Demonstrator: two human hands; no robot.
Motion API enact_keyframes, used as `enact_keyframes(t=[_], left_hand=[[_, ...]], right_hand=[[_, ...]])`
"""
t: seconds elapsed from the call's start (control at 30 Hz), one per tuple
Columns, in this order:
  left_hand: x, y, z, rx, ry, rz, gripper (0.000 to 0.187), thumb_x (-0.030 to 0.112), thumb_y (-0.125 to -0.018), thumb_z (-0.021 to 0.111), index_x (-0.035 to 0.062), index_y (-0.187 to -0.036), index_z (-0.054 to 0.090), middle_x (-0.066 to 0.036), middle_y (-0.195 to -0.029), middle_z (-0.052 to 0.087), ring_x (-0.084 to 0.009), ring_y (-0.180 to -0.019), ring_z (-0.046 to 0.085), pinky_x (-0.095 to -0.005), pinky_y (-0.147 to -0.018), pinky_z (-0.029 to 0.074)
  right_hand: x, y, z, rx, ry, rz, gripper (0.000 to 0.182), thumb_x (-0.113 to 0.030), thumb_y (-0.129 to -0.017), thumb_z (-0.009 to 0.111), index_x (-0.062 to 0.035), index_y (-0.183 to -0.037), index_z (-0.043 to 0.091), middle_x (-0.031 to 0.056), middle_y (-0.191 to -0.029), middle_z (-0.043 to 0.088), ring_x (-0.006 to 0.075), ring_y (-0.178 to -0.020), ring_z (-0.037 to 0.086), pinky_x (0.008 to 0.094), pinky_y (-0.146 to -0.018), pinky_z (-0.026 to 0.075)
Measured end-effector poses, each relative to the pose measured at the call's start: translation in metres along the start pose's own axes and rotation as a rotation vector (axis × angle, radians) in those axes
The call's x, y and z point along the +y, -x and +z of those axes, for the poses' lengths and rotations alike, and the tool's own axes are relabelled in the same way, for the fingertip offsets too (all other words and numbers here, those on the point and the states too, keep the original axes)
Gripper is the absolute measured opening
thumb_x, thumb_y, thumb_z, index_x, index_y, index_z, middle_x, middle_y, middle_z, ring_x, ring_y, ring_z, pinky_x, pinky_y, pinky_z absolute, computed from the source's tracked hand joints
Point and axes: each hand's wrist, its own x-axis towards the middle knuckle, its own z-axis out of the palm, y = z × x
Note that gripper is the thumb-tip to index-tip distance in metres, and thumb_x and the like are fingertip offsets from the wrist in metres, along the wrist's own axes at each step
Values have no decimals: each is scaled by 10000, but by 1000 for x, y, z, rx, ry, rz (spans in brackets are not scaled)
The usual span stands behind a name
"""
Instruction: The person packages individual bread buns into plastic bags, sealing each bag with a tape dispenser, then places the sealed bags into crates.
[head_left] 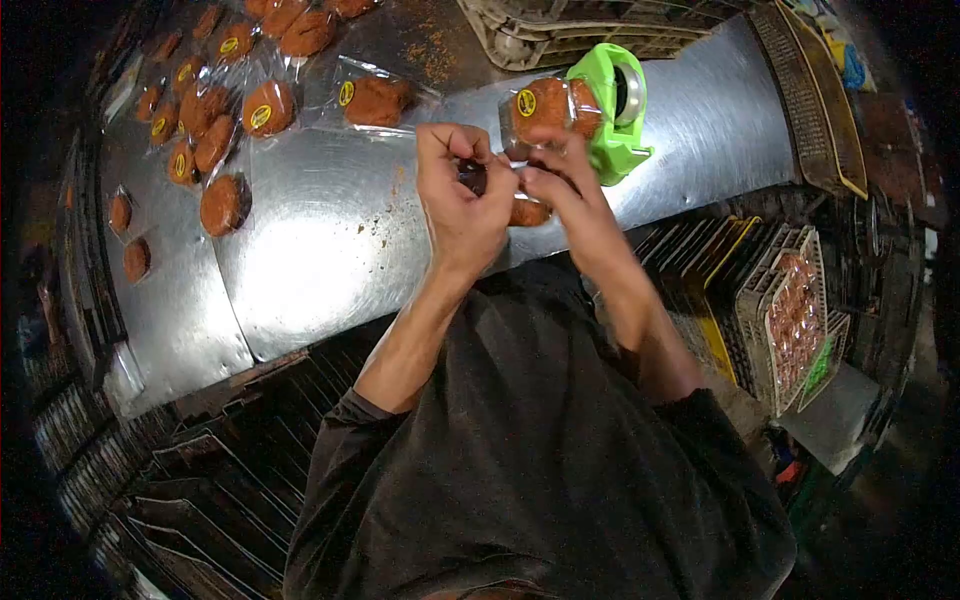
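Observation:
Near the table's front edge, my left hand [465,195] pinches the clear plastic wrapping of a brown cake [529,212]. My right hand [572,195] is beside it, its fingertips closed on the same wrapping. Most of this cake is hidden by the hands. Just beyond them lies a wrapped brown cake [560,108] with a round yellow sticker. It rests against a bright green tape dispenser [610,115]. Another stickered, wrapped cake [378,101] lies beyond my left hand.
Several wrapped brown cakes [205,108] are spread over the metal table [310,190] at the left. A plastic crate [590,38] stands at the back, another [815,100] at the right end. More crates [780,310] stand below the table at the right.

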Motion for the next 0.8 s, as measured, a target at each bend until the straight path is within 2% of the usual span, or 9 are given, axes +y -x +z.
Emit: enact_keyframes(t=[0.07, 0.13, 0.23, 0.37, 0.53, 0.57, 0.6, 0.67, 0.8], left_hand=[[-7, -4, -10, 36, 255, -101, 309, -88, -795, 589, 87, -916, 364, -37, -858, 470, -105, -807, 480, -254, -744, 431], [-16, -11, -17, 176, 338, -203, 296, -76, -824, 602, 30, -1058, 455, -73, -986, 560, -125, -876, 551, -241, -764, 466], [-11, -31, -43, 18, 760, -815, 514, -54, -823, 625, -27, -1295, 422, -130, -1196, 573, -193, -1067, 582, -314, -899, 492], [-79, -49, -10, -82, -101, -402, 601, 159, -886, 655, -96, -1361, 390, -208, -1263, 557, -293, -1176, 543, -347, -989, 437], [-21, -122, -24, -783, -363, -637, 811, 506, -854, 666, -64, -1377, 422, -241, -1384, 464, -285, -1279, 456, -374, -1070, 353], [-31, -134, -46, -923, -595, -400, 942, 544, -764, 736, -42, -1410, 379, -243, -1351, 492, -348, -1277, 459, -387, -1089, 334], [-43, -148, -71, -1069, -1010, -58, 1062, 535, -674, 795, 25, -1460, 295, -231, -1432, 406, -402, -1339, 369, -510, -1119, 266], [-44, -168, -81, -1226, -1642, -12, 1271, 503, -570, 842, 88, -1521, 107, -206, -1556, 195, -400, -1428, 190, -669, -1106, 45], [-97, -184, -116, -1265, -1599, -122, 1094, 423, -663, 810, 46, -1485, 194, -202, -1481, 339, -379, -1387, 293, -565, -1145, 131]], right_hand=[[-11, -5, -12, -200, -187, 412, 399, -209, -861, 677, -41, -1168, 484, 82, -1129, 543, 210, -1073, 534, 333, -902, 452], [6, -15, -5, -81, -196, 322, 391, -192, -866, 670, -67, -1179, 473, 87, -1147, 533, 206, -1083, 525, 334, -899, 455], [14, -35, -1, 57, -95, 90, 338, -110, -884, 637, -89, -1163, 448, 87, -1142, 522, 186, -1084, 508, 331, -895, 460], [-31, -50, -20, 244, 190, -154, 301, -139, -899, 627, -86, -1155, 477, 53, -1158, 555, 151, -1016, 542, 283, -855, 472], [-63, -45, -34, 306, 117, -42, 249, -115, -912, 608, -78, -1132, 498, 36, -1070, 590, 129, -962, 555, 272, -827, 477], [-54, -42, -38, 286, 145, -111, 242, -114, -910, 610, -73, -1123, 503, 36, -1066, 594, 132, -954, 559, 271, -815, 478], [-39, -40, -43, 271, 177, -187, 234, -112, -908, 611, -67, -1114, 509, 36, -1063, 599, 134, -945, 563, 270, -803, 479], [-32, -33, -37, 257, 238, -172, 242, -113, -887, 634, -42, -1090, 522, 60, -1045, 607, 151, -915, 577, 277, -790, 479], [-20, -26, -22, 0, 577, -211, 377, -160, -853, 678, -17, -1153, 499, 135, -1075, 593, 227, -960, 589, 325, -847, 473]])
